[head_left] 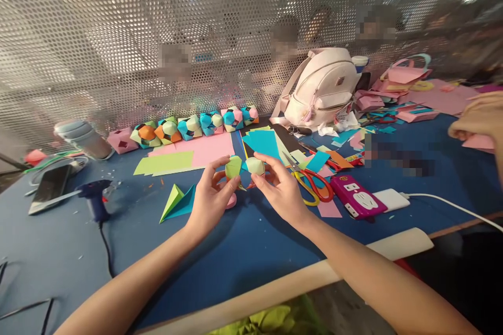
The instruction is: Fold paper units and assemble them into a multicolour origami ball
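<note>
Both hands hold a folded paper model (pixel 255 166) just above the table's middle. My left hand (pixel 213 188) pinches its bright green side between thumb and fingers. My right hand (pixel 278 186) grips the pale green side in the same way. A bit of blue paper shows between the two sides; my fingers hide much of the rest, so I cannot tell how its parts join. Beside my left hand lie a folded green piece (pixel 173 202) and a folded blue piece (pixel 183 205). Scissors with red and yellow handles (pixel 316 188) rest to the right of my right hand.
A row of folded paper balls (pixel 189 128) stands before a perforated metal screen (pixel 129 26). A glue gun (pixel 95 196), phone (pixel 51 187) and tumbler (pixel 83 138) are left. Rightward are a backpack (pixel 324 89), purple power strip (pixel 356 198) and another person's hand (pixel 477 118).
</note>
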A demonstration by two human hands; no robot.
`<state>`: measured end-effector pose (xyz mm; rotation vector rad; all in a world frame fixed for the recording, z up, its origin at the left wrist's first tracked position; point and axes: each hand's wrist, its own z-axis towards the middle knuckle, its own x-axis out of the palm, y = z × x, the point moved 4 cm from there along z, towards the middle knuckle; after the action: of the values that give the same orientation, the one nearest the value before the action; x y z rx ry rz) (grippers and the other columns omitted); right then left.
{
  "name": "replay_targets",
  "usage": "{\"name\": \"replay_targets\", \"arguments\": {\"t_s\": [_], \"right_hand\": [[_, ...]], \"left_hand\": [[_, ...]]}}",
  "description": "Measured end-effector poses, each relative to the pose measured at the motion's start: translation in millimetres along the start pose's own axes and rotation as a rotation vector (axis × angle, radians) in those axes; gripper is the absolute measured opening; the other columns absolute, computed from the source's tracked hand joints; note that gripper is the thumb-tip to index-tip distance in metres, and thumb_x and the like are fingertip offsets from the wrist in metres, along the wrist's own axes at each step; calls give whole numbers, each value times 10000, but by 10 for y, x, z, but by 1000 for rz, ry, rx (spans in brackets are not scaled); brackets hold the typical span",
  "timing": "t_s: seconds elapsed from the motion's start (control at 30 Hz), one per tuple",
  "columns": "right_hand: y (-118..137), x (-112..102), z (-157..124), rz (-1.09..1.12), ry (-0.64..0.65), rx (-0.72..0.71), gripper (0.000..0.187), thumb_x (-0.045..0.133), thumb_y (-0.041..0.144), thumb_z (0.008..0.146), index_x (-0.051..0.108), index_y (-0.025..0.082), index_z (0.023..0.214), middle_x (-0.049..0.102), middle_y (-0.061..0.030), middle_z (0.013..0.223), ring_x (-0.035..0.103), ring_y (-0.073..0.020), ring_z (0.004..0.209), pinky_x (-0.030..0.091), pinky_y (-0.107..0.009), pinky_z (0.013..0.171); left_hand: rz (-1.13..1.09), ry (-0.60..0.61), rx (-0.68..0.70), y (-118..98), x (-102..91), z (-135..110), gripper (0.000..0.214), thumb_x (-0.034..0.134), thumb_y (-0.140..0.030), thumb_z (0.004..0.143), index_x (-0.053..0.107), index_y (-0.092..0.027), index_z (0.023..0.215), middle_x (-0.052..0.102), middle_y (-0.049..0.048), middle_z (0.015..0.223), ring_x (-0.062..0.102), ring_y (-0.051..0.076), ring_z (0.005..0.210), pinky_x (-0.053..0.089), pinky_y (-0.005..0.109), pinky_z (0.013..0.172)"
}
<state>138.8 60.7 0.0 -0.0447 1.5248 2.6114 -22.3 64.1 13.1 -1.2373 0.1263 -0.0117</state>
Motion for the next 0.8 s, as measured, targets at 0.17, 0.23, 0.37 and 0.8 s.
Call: {"name": "replay_targets", "arguments": {"t_s": [0.17,0.23,0.37,0.8], "right_hand": [[22,-7,1,-96,-34,-103,312,603,287,851,561,217,1152,582,-106,1290,608,-221,1109,583,-336,825],[20,-2,1,-116,-29,-108,309,598,282,852,561,221,1152,590,-103,1281,613,-215,1101,581,-334,827],[24,5,9,-139,0,-90,301,591,286,854,570,223,1148,610,-97,1252,618,-217,1093,576,-340,837],[48,-10,29,-270,94,-54,359,580,335,856,571,192,1186,646,-121,1158,626,-260,1069,561,-382,837]], "left_hand": [[32,15,-50,2,34,-34,389,670,-323,800,513,-214,1139,677,16,934,679,145,770,560,269,700],[35,14,-68,1,47,-37,387,674,-331,793,515,-209,1123,678,8,889,680,147,740,559,267,672],[49,10,-97,2,57,-34,383,677,-348,782,521,-203,1100,681,7,841,680,158,717,551,261,627],[170,-19,-120,38,43,-24,448,668,-418,769,543,-186,1131,668,5,726,663,165,660,489,225,529]]}}
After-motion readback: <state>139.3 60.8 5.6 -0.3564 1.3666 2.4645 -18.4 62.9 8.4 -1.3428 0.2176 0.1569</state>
